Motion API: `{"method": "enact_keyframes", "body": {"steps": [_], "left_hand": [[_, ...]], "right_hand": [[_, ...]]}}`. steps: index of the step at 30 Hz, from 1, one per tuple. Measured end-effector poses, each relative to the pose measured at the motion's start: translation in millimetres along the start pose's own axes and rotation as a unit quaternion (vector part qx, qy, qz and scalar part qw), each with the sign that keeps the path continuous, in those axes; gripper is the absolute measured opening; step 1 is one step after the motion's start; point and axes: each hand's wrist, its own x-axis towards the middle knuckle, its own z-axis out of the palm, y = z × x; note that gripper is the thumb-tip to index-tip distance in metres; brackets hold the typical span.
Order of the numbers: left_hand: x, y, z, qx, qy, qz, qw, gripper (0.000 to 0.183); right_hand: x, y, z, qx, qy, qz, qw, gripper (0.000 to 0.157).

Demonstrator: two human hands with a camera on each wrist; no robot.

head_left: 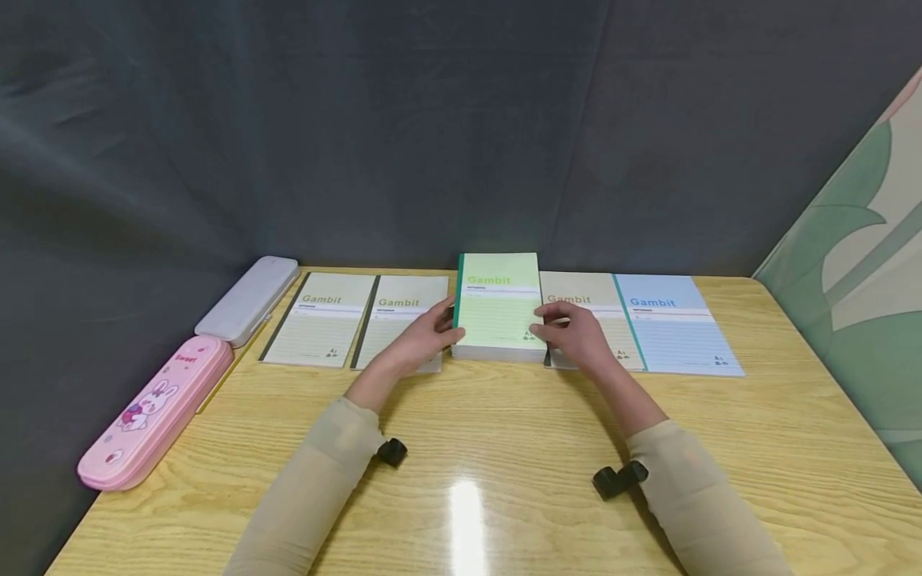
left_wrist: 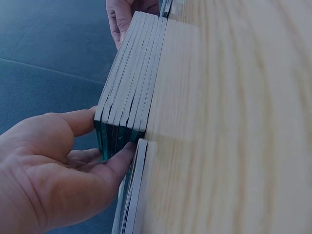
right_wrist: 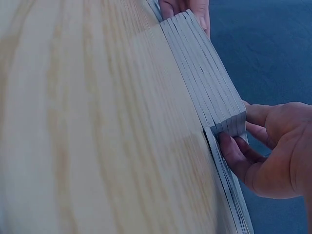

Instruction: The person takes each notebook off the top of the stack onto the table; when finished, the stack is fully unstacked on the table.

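Observation:
A thick stack of notebooks (head_left: 500, 308), topped by a light green one with a teal spine, lies at the table's back middle. My left hand (head_left: 425, 336) grips its spine side, thumb at the near corner. Opposite, my right hand (head_left: 574, 336) holds the right side with thumb and fingers. In the left wrist view, the notebook stack (left_wrist: 129, 73) shows its layered page edges, with fingers at its upper and lower corners. The right wrist view has the notebook stack (right_wrist: 204, 68) between both hands. Beige notebooks (head_left: 406, 308) lie flat beneath the left hand and, on the right, a beige notebook (head_left: 587, 292).
Another beige notebook (head_left: 317, 320) lies farther left, and a blue notebook (head_left: 677, 324) at the right end of the row. Along the left edge are a pink pencil case (head_left: 154, 412), a pale grey case (head_left: 248, 300) and a pencil (head_left: 234, 366). Dark cloth (head_left: 432, 128) hangs behind.

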Motion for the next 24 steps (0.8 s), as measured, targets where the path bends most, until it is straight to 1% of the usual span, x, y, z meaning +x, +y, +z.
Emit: {"method": "enact_keyframes", "body": {"steps": [10,17,24], "left_hand": [[-0.4,0.2,-0.8,-0.003,-0.001,0.001,1.0,0.073],[-1.5,1.2,-0.8,0.007,-0.005,-0.001,1.0,0.073],[-1.3,0.0,-0.5,0.023,0.0,-0.007,0.9997,0.071]], "right_hand": [[1.3,0.7,0.9,-0.01,-0.004,0.009,1.0,0.032],[0.6,1.4,-1.0,-0.009,-0.003,0.006,1.0,0.031],[0.1,3.4,-5.7,-0.02,0.0,-0.002,1.0,0.028]]}}
